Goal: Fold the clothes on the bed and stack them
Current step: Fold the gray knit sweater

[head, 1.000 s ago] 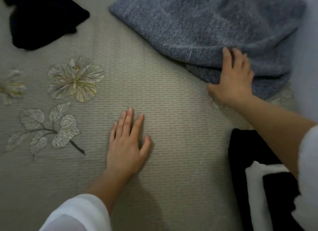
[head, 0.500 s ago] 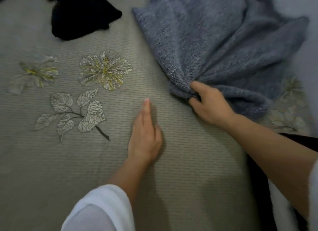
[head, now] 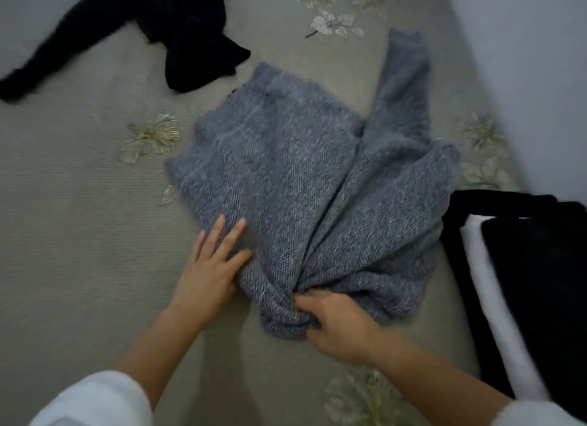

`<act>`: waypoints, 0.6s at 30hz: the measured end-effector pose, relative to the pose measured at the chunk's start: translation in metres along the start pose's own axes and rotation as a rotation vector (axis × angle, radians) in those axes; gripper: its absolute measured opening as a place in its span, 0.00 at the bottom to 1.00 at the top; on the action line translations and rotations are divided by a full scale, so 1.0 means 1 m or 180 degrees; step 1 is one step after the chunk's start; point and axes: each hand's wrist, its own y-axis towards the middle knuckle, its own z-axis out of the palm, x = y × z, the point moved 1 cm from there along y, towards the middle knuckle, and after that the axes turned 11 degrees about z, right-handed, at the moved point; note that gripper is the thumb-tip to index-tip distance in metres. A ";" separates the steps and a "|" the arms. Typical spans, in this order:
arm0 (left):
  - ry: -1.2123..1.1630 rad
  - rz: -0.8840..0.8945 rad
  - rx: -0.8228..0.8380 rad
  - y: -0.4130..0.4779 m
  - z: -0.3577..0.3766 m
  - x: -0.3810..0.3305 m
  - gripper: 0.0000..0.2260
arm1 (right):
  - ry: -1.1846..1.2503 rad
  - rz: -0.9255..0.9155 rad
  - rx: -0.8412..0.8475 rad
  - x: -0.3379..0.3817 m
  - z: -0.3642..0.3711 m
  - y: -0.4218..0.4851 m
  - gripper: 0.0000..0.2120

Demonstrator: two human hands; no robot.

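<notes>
Our right hand [head: 333, 325] is clamped on the bunched hem of the grey knitted sweater [head: 305, 184], left hand [head: 211, 267] flat and spread on it mid-frame, so tugging now could leave wrinkles.

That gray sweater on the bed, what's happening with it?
A person is getting the gray sweater ready to fold. Their right hand is clutching a bunch of it at the near edge, and their left hand lies flat on its left side. The sweater is crumpled, not folded yet. A black garment lies loose farther up the bed, and a folded black and white pile sits at the right.
</notes>
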 end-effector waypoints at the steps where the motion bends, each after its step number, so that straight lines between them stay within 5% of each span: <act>1: 0.0049 0.0168 0.0142 -0.012 -0.005 -0.003 0.23 | -0.0034 0.0053 0.0129 0.010 0.010 -0.013 0.16; 6: -0.0460 -0.0233 0.1627 -0.073 -0.044 -0.054 0.11 | 0.0330 0.0516 0.0894 0.046 0.053 -0.076 0.03; 11: -0.0680 -0.0639 0.3350 -0.124 -0.066 -0.080 0.11 | 0.1894 0.1276 0.1172 0.053 0.064 -0.140 0.12; 13: -0.0916 -0.0674 0.3998 -0.128 -0.072 -0.081 0.07 | 0.2759 0.1955 0.0334 0.038 0.064 -0.162 0.11; 15: -0.1180 -0.0708 0.4083 -0.119 -0.075 -0.084 0.05 | 0.3119 0.2734 -0.1041 0.014 0.066 -0.186 0.09; 18: -0.1447 -0.0726 0.2919 -0.079 -0.076 -0.103 0.07 | 0.3073 0.3765 -0.2291 -0.019 0.065 -0.221 0.02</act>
